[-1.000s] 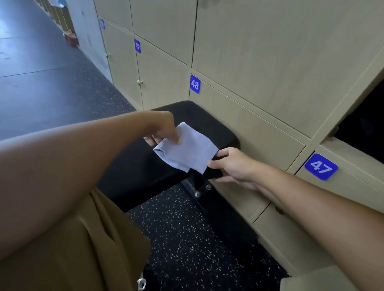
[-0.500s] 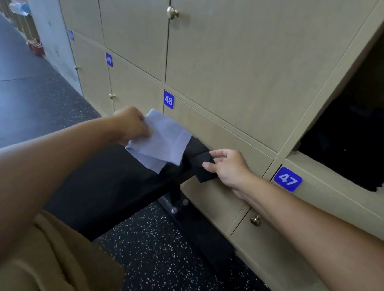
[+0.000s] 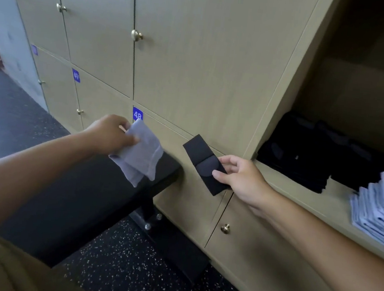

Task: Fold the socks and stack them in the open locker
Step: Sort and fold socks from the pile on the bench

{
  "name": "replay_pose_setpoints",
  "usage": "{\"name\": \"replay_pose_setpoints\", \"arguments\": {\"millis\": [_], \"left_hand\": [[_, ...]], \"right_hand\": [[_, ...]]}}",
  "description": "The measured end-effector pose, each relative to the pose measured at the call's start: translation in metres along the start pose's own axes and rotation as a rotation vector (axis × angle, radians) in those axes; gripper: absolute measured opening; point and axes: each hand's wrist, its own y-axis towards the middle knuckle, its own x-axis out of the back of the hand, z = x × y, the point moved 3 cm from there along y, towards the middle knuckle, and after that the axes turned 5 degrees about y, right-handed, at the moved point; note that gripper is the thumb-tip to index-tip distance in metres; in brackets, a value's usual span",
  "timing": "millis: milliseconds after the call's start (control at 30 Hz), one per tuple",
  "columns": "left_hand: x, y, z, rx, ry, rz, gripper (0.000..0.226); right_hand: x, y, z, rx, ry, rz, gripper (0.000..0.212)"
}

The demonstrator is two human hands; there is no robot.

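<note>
Left hand [image 3: 110,135] gripped a folded light blue sock [image 3: 139,153] at its upper corner, fingers curled around the fabric, sock hanging down over the end of the black padded desk [image 3: 83,196]. Right hand [image 3: 239,178] pinched a folded black sock [image 3: 204,164] between thumb and fingers at its lower right edge, sock tilted, held in the air in front of the locker doors, just left of the open locker [image 3: 335,201]. The two socks were apart, not touching. Inside the open locker a pile of black folded socks [image 3: 302,153] sat on the shelf toward the left, and a stack of light blue folded socks [image 3: 379,208] sat near the right edge of the view, the two stacks close beside each other. Blue number label reading "48" [image 3: 137,114] was on the door just above the light blue sock; a second blue label [image 3: 76,75] farther left looked like "49" but was blurred. Round brass knobs on the doors, one [image 3: 225,228] below the right wrist. Dark speckled floor [image 3: 127,268] under the desk. Tan trousers [image 3: 10,268] showed at bottom left.
</note>
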Motion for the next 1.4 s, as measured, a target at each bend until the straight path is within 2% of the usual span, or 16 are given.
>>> {"name": "replay_pose_setpoints", "arguments": {"millis": [200, 333, 433, 467, 667, 733, 833, 900, 967, 1033, 1167, 1300, 1400], "left_hand": [[-0.015, -0.009, -0.026, -0.049, -0.117, 0.046, 0.022], [-0.034, -0.019, -0.043, -0.041, -0.268, 0.183, 0.033], [-0.046, -0.029, -0.062, -0.090, -0.314, 0.312, 0.008], [-0.049, -0.032, -0.069, -0.111, -0.337, 0.350, 0.006], [-0.060, -0.048, -0.105, -0.177, -0.586, 0.484, 0.050], [-0.064, -0.051, -0.114, -0.197, -0.608, 0.508, 0.053], [-0.069, -0.054, -0.121, -0.184, -0.586, 0.492, 0.053], [-0.072, -0.055, -0.123, -0.155, -0.573, 0.486, 0.064], [-0.075, -0.058, -0.127, -0.145, -0.568, 0.499, 0.070], [-0.078, -0.060, -0.132, -0.154, -0.571, 0.511, 0.065], [-0.084, -0.065, -0.140, -0.163, -0.566, 0.546, 0.057], [-0.089, -0.068, -0.146, -0.135, -0.584, 0.544, 0.038], [-0.091, -0.068, -0.146, -0.128, -0.588, 0.547, 0.038]], "right_hand": [[0.036, -0.021, 0.012, 0.031, -0.011, 0.032, 0.019], [0.058, -0.033, 0.017, 0.034, 0.139, 0.061, 0.021], [0.068, -0.041, 0.017, 0.021, 0.301, 0.111, 0.024], [0.071, -0.044, 0.017, 0.019, 0.334, 0.134, 0.025], [0.078, -0.051, 0.014, -0.021, 0.436, 0.180, 0.034], [0.079, -0.054, 0.011, -0.041, 0.440, 0.190, 0.034], [0.083, -0.059, 0.009, -0.029, 0.268, 0.157, 0.033], [0.084, -0.062, 0.011, 0.055, 0.005, 0.089, 0.035], [0.082, -0.065, 0.015, 0.151, -0.154, 0.021, 0.042], [0.074, -0.067, 0.017, 0.230, -0.273, 0.026, 0.048], [0.060, -0.071, 0.022, 0.308, -0.378, 0.013, 0.044], [0.056, -0.073, 0.025, 0.327, -0.502, 0.021, 0.047], [0.057, -0.073, 0.024, 0.325, -0.574, 0.018, 0.045]]}}
